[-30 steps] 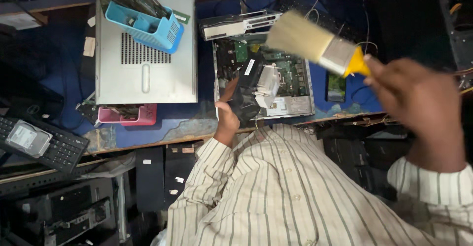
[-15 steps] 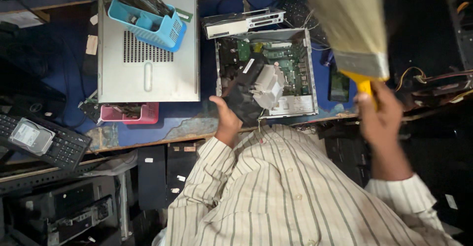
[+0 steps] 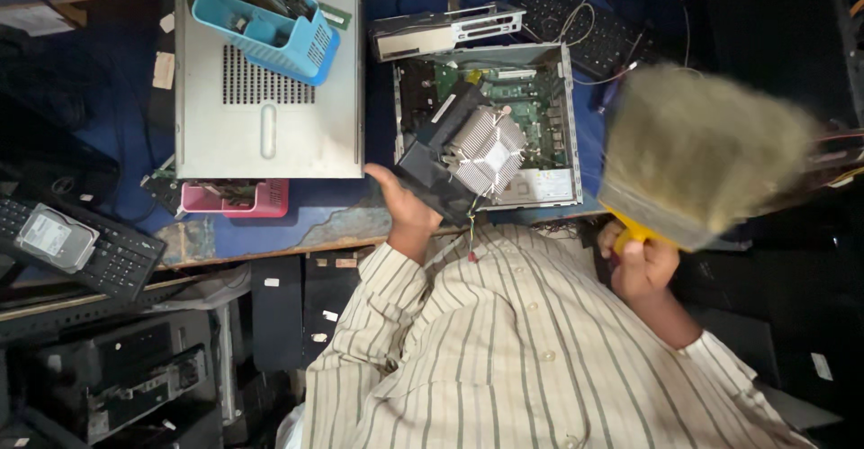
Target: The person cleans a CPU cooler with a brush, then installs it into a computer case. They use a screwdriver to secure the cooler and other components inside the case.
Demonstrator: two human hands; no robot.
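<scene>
My left hand (image 3: 403,208) grips a black fan shroud with a finned metal heatsink (image 3: 475,154), lifted and tilted over the open computer case (image 3: 563,125) on the blue bench. Green circuit board shows inside the case. My right hand (image 3: 641,262) holds the yellow handle of a wide paintbrush (image 3: 702,148); its tan bristles are close to the camera and point up and right, over the case's right side. My striped shirt fills the lower middle of the head view.
A closed grey computer case (image 3: 270,116) lies to the left with a blue plastic basket (image 3: 270,31) on it. A pink tray (image 3: 236,199) sits below it. A drive unit (image 3: 445,28) and black keyboard (image 3: 576,22) lie behind; another keyboard with a hard drive (image 3: 54,236) at left.
The brush swung from the upper middle, up past the case, then down to the right and nearer the camera. My left hand lifted the heatsink assembly higher out of the case.
</scene>
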